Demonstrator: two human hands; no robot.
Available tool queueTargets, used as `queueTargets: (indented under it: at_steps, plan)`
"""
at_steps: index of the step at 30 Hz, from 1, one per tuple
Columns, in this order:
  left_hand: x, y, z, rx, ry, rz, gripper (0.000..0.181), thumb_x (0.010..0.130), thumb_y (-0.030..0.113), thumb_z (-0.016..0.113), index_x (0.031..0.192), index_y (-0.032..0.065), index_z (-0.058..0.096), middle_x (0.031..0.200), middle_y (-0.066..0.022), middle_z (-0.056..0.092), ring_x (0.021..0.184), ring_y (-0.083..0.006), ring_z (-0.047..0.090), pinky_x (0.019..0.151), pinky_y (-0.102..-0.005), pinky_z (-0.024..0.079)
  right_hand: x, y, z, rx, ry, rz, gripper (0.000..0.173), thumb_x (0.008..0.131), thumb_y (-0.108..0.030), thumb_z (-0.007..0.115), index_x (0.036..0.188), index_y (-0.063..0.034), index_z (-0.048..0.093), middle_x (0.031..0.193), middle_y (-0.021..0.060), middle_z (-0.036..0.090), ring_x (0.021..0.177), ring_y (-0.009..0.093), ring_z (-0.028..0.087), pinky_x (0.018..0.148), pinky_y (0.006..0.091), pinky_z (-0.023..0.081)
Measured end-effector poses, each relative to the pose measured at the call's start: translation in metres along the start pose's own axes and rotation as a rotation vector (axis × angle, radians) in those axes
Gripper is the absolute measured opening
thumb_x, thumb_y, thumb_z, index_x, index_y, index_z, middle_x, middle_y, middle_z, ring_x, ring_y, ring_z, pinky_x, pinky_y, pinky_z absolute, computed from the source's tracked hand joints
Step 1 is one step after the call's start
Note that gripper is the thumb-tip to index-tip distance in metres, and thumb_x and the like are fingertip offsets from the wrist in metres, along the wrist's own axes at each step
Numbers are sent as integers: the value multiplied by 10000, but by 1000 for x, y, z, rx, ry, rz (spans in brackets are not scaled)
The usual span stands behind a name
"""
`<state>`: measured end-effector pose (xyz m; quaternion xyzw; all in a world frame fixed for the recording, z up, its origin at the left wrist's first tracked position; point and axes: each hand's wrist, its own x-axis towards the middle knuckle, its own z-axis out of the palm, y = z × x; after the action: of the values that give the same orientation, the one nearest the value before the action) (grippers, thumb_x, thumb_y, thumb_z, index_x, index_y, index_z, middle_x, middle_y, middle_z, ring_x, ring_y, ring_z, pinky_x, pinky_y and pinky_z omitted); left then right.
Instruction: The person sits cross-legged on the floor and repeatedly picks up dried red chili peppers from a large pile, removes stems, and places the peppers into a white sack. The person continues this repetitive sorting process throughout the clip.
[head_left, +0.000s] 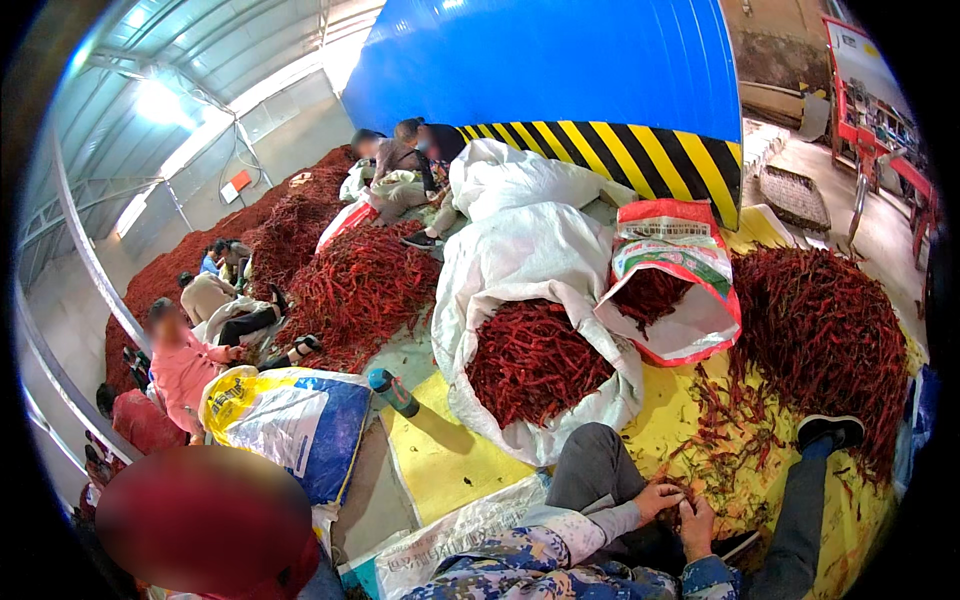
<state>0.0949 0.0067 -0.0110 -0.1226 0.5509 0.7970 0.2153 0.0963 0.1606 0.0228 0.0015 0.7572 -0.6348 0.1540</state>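
My left hand (658, 501) and my right hand (697, 523) meet between my legs, fingertips pinched close together. Dark red dried chilli peppers (673, 484) show at the fingers of my left hand. Whatever lies between the right fingertips is too small to make out. Beyond my hands, loose chillies (739, 427) and stems are scattered over a yellow sheet (667, 409). A large heap of dried chillies (821, 345) rises past my outstretched right foot. In front of my bent left knee, a white woven sack (517, 259) gapes open, showing chillies (536, 360) inside.
A red-and-white printed sack (675, 225) holding chillies leans beside the white one. A dark bottle (394, 392) stands at the sheet's left edge. Several people sit along chilli heaps (364, 292) at left, one in pink (184, 364) near a blue-yellow sack (292, 420). A blue wall (555, 67) stands behind.
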Motion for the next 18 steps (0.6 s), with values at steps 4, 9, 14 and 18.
queueTargets:
  at_steps: [4,9,14,18]
  plan:
    - [-6,3,3,-224,35,10,246,923,263,564,1104,96,573,860,8,611,687,-103,543,527,-258,400,-7,-26,6,58,126,-89,166,925,-159,501,935,0,548,815,37,552,700,129,492,647,326,432]
    - [-15,9,-6,-122,10,-67,359,914,312,580,1189,89,521,1061,-20,573,856,-105,531,647,-298,413,15,19,-15,71,43,-121,242,930,-158,474,1038,43,553,943,92,578,787,191,534,703,354,441]
    - [-7,-10,-6,-118,-33,33,508,914,308,577,1324,45,430,1226,-70,516,1119,-197,485,937,-343,388,1,11,-8,-235,290,-227,291,925,-198,514,1081,46,536,976,132,575,866,250,551,761,398,436]
    - [-1,-14,1,-129,-29,77,411,919,282,573,1249,45,508,1164,-71,557,1032,-197,520,878,-375,419,-7,-7,-19,-527,167,-419,237,851,-134,609,1020,24,560,918,173,587,837,333,563,736,423,445]
